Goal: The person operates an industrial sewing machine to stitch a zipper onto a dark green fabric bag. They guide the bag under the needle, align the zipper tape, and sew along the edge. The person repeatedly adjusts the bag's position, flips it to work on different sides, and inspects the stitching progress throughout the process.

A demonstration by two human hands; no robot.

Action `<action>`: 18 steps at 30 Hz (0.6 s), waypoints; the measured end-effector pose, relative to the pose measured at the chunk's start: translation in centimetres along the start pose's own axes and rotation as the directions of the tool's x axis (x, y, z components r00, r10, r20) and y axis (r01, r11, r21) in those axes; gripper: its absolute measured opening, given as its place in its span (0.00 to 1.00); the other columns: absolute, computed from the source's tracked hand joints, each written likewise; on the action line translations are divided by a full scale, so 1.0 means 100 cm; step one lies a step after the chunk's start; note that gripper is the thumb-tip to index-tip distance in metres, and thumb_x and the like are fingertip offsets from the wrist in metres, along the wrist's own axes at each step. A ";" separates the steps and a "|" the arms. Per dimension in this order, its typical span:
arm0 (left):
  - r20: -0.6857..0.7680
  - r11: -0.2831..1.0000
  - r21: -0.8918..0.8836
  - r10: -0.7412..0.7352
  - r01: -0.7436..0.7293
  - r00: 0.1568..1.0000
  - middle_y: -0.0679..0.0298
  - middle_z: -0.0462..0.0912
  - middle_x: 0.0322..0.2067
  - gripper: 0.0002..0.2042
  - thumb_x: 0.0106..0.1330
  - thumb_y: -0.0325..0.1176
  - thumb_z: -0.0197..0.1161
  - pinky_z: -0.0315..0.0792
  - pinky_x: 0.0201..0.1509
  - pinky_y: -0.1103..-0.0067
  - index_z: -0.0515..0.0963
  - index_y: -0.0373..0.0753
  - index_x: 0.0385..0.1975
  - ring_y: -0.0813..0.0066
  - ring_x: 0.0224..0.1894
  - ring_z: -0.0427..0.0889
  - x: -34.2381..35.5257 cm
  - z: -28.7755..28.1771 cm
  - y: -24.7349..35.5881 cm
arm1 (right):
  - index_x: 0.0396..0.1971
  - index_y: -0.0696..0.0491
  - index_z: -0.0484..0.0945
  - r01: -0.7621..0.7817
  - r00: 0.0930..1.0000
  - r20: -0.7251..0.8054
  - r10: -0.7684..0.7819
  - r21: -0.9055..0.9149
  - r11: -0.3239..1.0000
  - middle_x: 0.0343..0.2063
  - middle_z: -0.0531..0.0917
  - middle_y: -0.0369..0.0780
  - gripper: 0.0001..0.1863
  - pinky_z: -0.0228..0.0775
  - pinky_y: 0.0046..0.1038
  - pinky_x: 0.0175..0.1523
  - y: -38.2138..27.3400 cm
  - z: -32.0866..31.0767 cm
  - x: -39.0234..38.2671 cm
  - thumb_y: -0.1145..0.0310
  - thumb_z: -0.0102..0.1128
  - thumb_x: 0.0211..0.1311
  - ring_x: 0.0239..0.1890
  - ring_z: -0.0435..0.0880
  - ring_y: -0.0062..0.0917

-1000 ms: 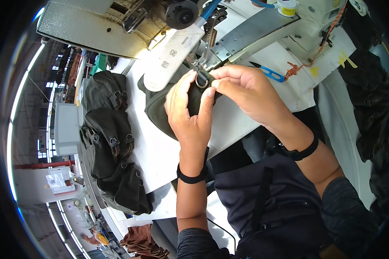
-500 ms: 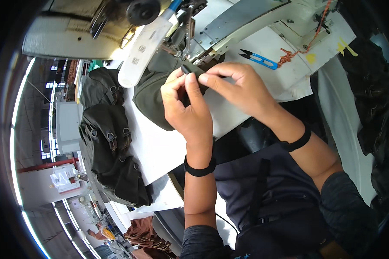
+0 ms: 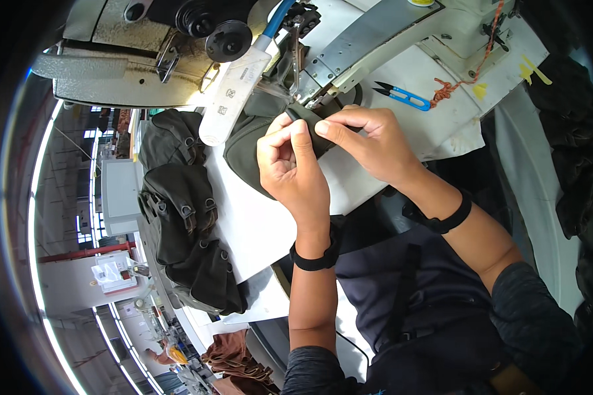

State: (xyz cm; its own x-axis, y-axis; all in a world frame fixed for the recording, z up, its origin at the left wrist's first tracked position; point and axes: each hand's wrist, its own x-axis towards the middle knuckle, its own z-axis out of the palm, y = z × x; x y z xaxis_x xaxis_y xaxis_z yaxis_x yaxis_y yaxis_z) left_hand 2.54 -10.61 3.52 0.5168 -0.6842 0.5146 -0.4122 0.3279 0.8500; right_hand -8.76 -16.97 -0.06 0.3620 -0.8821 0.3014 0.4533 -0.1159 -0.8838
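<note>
A dark green fabric bag (image 3: 244, 151) lies on the white table under the head of a sewing machine (image 3: 336, 56). My left hand (image 3: 294, 164) is closed in front of it, with a small black strip (image 3: 292, 114) pinched between thumb and fingers. Close beside it, my right hand (image 3: 375, 141) is closed too, its thumb and forefinger pressed together over the green fabric. Whatever those right fingertips grip is too small or hidden to name. The far side of the bag disappears beneath the machine parts.
Blue-handled thread snips (image 3: 405, 97) lie beyond my right hand, beside a tangled orange cord (image 3: 447, 91). A white plastic guard (image 3: 234, 95) hangs down left of the needle area. Several dark green bags (image 3: 178, 197) are heaped along the table's left. Brown material (image 3: 237, 355) sits at lower left.
The view has shifted, so the table, machine and hands appear slightly farther right and lower. Both hands keep nearly the same pinched pose, close together at the bag.
</note>
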 end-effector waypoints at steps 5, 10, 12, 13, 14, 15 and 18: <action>0.017 0.999 -0.019 -0.046 0.047 0.999 0.55 0.85 0.53 0.04 0.77 0.25 0.65 0.77 0.53 0.82 0.79 0.32 0.43 0.82 0.46 0.82 0.006 -0.006 0.001 | 0.41 0.63 0.89 -0.028 1.000 0.003 0.028 -0.054 0.998 0.34 0.92 0.41 0.12 0.78 0.23 0.45 -0.012 0.003 0.002 0.68 0.70 0.70 0.38 0.87 0.17; 0.015 0.993 -0.092 -0.074 0.075 0.997 0.48 0.83 0.58 0.04 0.76 0.23 0.66 0.76 0.53 0.83 0.78 0.32 0.43 0.83 0.45 0.83 0.010 -0.006 -0.004 | 0.41 0.63 0.89 -0.006 1.000 -0.015 0.005 -0.063 0.998 0.33 0.92 0.40 0.12 0.78 0.23 0.45 -0.012 0.005 0.005 0.68 0.69 0.70 0.37 0.86 0.16; -0.004 0.994 -0.092 -0.065 0.064 0.998 0.47 0.83 0.58 0.04 0.76 0.23 0.66 0.77 0.55 0.82 0.78 0.32 0.43 0.80 0.48 0.84 0.012 -0.004 -0.007 | 0.40 0.63 0.89 -0.027 1.000 -0.001 0.027 -0.088 0.996 0.32 0.92 0.40 0.12 0.78 0.23 0.45 -0.017 0.005 0.010 0.68 0.69 0.69 0.36 0.86 0.16; -0.014 0.994 -0.092 -0.060 0.059 0.998 0.47 0.83 0.59 0.03 0.76 0.23 0.66 0.77 0.57 0.81 0.78 0.31 0.43 0.79 0.49 0.84 0.013 -0.004 -0.007 | 0.40 0.63 0.89 -0.014 1.000 -0.002 0.014 -0.091 0.996 0.32 0.92 0.40 0.12 0.77 0.23 0.44 -0.016 0.007 0.011 0.68 0.69 0.69 0.36 0.86 0.16; 0.000 0.994 -0.075 -0.083 0.083 0.997 0.46 0.83 0.59 0.04 0.77 0.23 0.65 0.77 0.60 0.79 0.77 0.31 0.44 0.76 0.53 0.84 0.013 -0.005 -0.007 | 0.40 0.63 0.89 0.000 1.000 -0.006 -0.001 -0.097 0.995 0.32 0.92 0.40 0.12 0.77 0.23 0.44 -0.015 0.008 0.012 0.69 0.68 0.69 0.36 0.86 0.16; 0.002 0.995 -0.086 -0.058 0.058 0.998 0.46 0.82 0.59 0.04 0.77 0.23 0.64 0.77 0.61 0.78 0.77 0.31 0.45 0.75 0.53 0.84 0.013 -0.005 -0.008 | 0.40 0.64 0.89 0.014 1.000 -0.009 -0.015 -0.104 0.994 0.31 0.92 0.40 0.12 0.77 0.23 0.43 -0.014 0.009 0.012 0.69 0.68 0.69 0.35 0.86 0.16; 0.006 0.996 -0.091 -0.019 0.020 1.000 0.45 0.82 0.59 0.04 0.78 0.23 0.64 0.77 0.62 0.77 0.77 0.31 0.46 0.74 0.55 0.84 0.014 -0.003 -0.012 | 0.38 0.64 0.88 0.061 0.998 -0.022 -0.065 -0.144 0.988 0.28 0.91 0.41 0.11 0.74 0.24 0.38 -0.020 0.012 0.014 0.70 0.67 0.68 0.31 0.82 0.15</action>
State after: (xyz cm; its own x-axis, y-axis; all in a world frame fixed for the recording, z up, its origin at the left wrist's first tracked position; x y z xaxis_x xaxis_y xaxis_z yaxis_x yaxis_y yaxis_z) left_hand 4.01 -11.77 3.31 0.5202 -0.6942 0.4975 -0.3317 0.3725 0.8667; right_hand -8.21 -17.42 2.55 0.3137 -0.8827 0.3500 0.3521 -0.2342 -0.9062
